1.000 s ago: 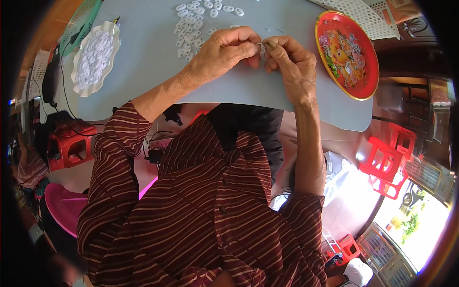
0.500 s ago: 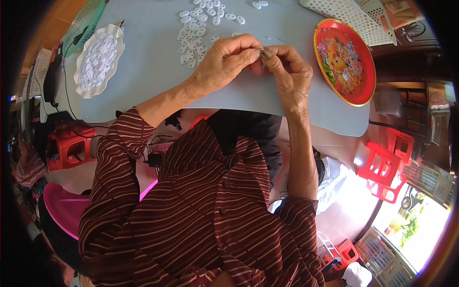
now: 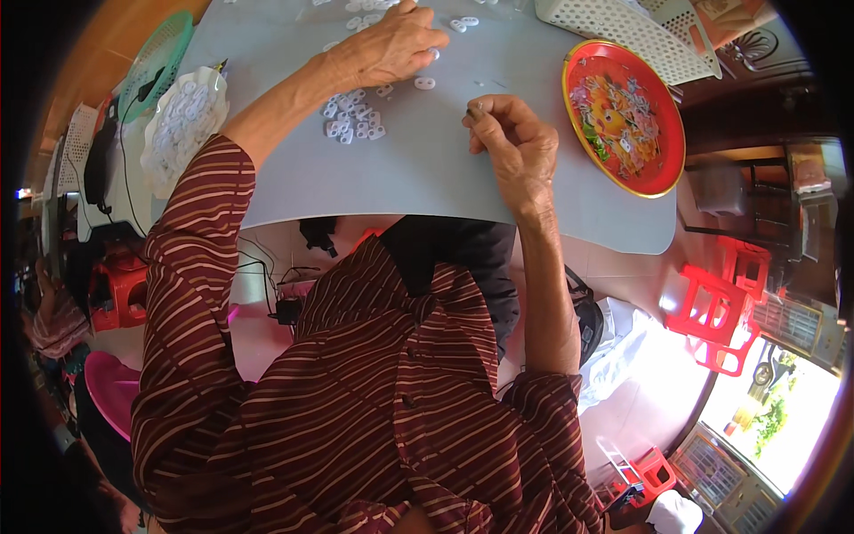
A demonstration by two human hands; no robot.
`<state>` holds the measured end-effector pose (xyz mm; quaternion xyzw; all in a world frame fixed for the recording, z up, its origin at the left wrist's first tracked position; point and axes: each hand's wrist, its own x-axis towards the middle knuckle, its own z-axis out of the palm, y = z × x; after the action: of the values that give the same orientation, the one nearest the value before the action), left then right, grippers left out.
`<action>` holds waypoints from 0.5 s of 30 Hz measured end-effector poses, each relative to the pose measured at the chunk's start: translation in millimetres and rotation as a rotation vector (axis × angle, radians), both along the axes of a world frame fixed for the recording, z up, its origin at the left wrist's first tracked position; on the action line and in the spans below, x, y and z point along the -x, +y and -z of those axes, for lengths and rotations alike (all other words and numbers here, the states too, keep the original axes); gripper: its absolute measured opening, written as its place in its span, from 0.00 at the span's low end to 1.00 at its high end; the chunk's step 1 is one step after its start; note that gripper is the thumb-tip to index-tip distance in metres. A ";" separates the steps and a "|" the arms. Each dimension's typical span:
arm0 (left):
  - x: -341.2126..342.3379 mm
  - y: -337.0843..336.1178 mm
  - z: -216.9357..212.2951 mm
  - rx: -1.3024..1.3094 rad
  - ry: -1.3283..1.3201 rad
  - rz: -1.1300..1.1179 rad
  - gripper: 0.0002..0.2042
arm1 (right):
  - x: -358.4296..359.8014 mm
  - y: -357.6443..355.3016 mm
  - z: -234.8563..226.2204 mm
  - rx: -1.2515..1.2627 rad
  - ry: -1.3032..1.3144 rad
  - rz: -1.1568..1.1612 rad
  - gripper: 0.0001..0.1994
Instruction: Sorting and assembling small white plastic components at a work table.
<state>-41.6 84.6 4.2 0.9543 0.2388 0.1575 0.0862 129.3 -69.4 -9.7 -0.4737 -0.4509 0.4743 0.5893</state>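
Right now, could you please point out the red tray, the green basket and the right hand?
Red tray (image 3: pixel 672 133): head view, bare right side.
Green basket (image 3: pixel 167 47): head view, mesh.
Right hand (image 3: pixel 518 147): head view, middle.

I am at a tabletop (image 3: pixel 427 169) in what looks like a home, though the edges blur: red plastic stools (image 3: pixel 713 301), a tiled floor (image 3: pixel 614 267), dark scrolled woodwork (image 3: pixel 753 46), greenery (image 3: pixel 772 418) in a bright opening (image 3: pixel 811 405).

Left hand (image 3: pixel 382 46) moved forward, apart from right hand (image 3: pixel 518 147), its fingers (image 3: pixel 433 38) now over the scattered white pieces (image 3: pixel 362 130)
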 end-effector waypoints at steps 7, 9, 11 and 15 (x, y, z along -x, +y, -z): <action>-8.9 7.3 3.3 -0.101 0.005 0.038 0.06 | -0.8 0.8 0.9 -0.019 -0.023 0.038 0.05; -14.8 -4.1 -0.9 0.379 -0.136 -0.067 0.06 | -1.2 1.3 0.6 -0.024 0.004 0.066 0.04; -21.4 -23.1 -10.7 0.606 -0.290 -0.062 0.07 | -1.2 1.3 0.5 -0.061 0.071 0.101 0.04; -23.1 -33.1 -10.3 0.945 -0.475 -0.007 0.08 | -1.2 3.6 1.8 -0.101 0.088 0.127 0.07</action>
<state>-18.5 51.6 14.5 0.7487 0.2606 0.2449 0.5582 130.4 -65.8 -11.4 -0.4496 -0.4170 0.4331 0.6606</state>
